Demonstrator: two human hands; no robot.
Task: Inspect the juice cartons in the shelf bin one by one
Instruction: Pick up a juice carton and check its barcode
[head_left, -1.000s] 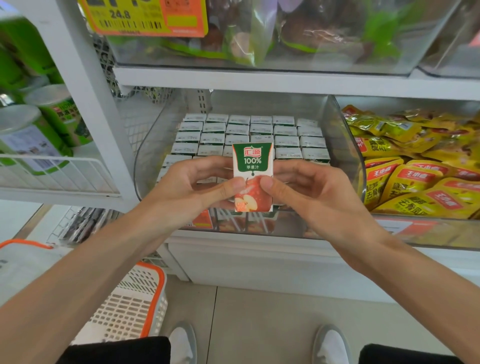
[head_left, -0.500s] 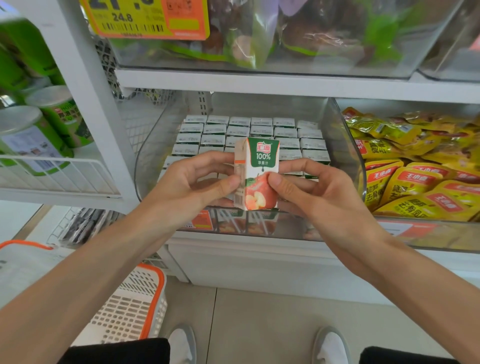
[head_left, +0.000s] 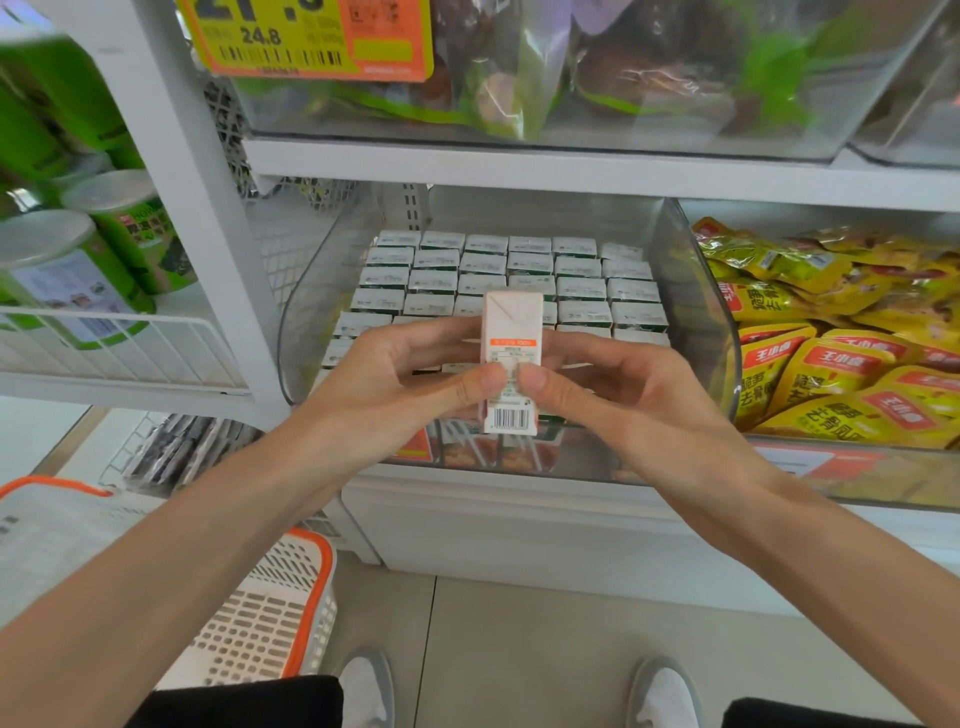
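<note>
Item: juice carton (head_left: 511, 322), centre of frame; upright, long axis vertical, held in front of the clear shelf bin (head_left: 696, 322) and over its near rows; pinched between left hand (head_left: 405, 384) and right hand (head_left: 623, 405), thumbs meeting on the near face at mid-height, fingers curled behind; equally near to both. Narrow side panel turned to the camera: white, diagonal fold at top, orange band, small print, barcode at the foot. Remaining cartons (head_left: 582, 288) packed in rows behind, tops up; probably next, a further turn or return to the bin.
</note>
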